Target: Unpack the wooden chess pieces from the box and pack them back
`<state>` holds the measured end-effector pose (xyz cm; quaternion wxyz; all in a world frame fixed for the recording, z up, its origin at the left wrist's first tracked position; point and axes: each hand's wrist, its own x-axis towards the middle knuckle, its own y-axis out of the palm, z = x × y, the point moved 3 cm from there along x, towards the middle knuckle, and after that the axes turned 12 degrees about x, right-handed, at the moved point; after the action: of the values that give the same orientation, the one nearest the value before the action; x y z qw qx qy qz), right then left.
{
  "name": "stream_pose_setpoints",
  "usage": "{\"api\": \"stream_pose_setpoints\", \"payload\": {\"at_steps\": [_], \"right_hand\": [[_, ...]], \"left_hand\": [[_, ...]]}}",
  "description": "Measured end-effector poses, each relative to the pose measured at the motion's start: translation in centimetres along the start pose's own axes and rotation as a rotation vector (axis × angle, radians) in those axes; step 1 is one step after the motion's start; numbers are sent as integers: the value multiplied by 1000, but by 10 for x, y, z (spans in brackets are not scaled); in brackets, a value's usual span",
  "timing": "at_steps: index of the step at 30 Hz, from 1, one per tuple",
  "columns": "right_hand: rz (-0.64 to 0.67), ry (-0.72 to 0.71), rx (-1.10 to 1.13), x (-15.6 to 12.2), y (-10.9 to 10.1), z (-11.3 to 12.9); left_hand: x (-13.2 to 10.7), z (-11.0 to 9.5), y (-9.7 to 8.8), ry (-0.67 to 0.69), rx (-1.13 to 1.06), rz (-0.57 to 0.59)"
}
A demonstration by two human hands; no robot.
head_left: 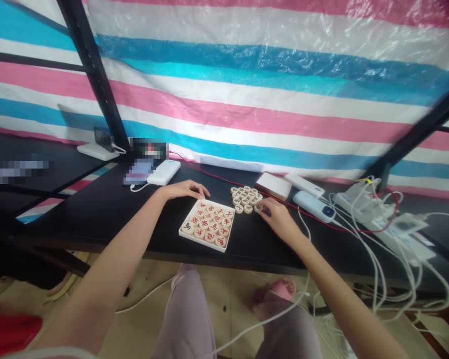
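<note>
A shallow white box (183, 230) on the black table (97, 209) holds several round wooden Chinese chess pieces with red characters, laid in rows. My left hand (187, 189) rests flat at the box's far left corner, fingers stretched out, holding nothing. Just right of the box lies a loose cluster of chess pieces (244, 198) with dark characters. My right hand (275, 213) is at the right edge of that cluster, its fingertips pinched on one chess piece (259, 208).
The box's lid (274, 185) lies behind the cluster. Power banks (163, 172), a white remote-like bar (304, 185), a blue-and-white device (316, 206), a power strip (359, 202) and tangled white and red cables crowd the right side. Striped tarpaulin hangs behind. My knees are below the table edge.
</note>
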<state>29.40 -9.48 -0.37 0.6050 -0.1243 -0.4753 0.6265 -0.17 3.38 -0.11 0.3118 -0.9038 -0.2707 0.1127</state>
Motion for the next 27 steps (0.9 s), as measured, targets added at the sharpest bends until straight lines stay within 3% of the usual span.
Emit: {"api": "stream_pose_setpoints", "payload": {"at_steps": [9, 13, 15, 16, 21, 24, 27], "right_hand": [[-57, -32, -29, 1, -1, 20], [-172, 16, -287, 1, -4, 50], [-218, 9, -273, 4, 0, 74], [-189, -20, -207, 6, 6, 88], [267, -354, -17, 21, 61, 149], [325, -342, -28, 30, 85, 158], [317, -314, 15, 36, 90, 155]], "left_hand": [[1, 2, 1, 6, -12, -4], [0, 2, 1, 10, -17, -13], [0, 2, 1, 7, -21, -8], [0, 2, 1, 8, -21, -5], [1, 3, 0, 22, 1, -9], [1, 5, -1, 16, 5, -11], [2, 4, -1, 11, 22, -3]]}}
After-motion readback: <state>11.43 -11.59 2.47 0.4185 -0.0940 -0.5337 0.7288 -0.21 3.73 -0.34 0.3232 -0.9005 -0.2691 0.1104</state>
